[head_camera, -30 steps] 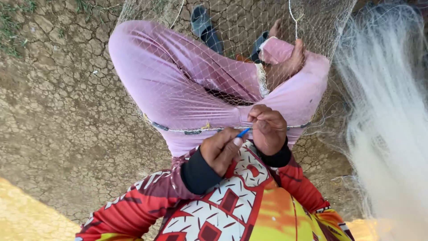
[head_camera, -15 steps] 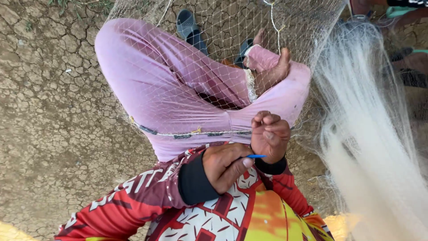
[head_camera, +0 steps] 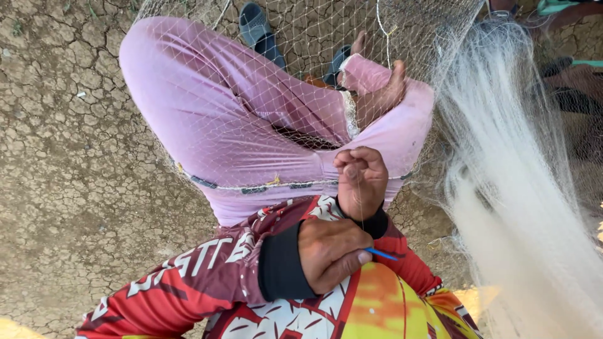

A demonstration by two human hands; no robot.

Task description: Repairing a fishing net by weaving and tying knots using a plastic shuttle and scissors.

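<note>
A fine white fishing net (head_camera: 295,81) lies over my crossed legs in pink trousers (head_camera: 207,119). My left hand (head_camera: 330,251) is closed around a thin blue netting needle (head_camera: 382,253), whose tip sticks out to the right, close to my chest. Just above it, my right hand (head_camera: 361,179) is a fist pinching the net's weighted edge cord (head_camera: 251,187) and a thin thread that runs down toward the needle. Both arms wear red patterned sleeves with dark cuffs. My bare foot (head_camera: 383,94) rests under the net.
A thick bunched mass of white net (head_camera: 521,207) hangs along the right side. Cracked dry earth (head_camera: 69,163) surrounds me on the left. Dark sandals (head_camera: 257,28) lie beyond my knees, under the net. Coloured objects sit at the top right corner.
My left hand has drawn the blue needle down and back toward my chest, away from the net edge. My right hand keeps its pinch on the net.
</note>
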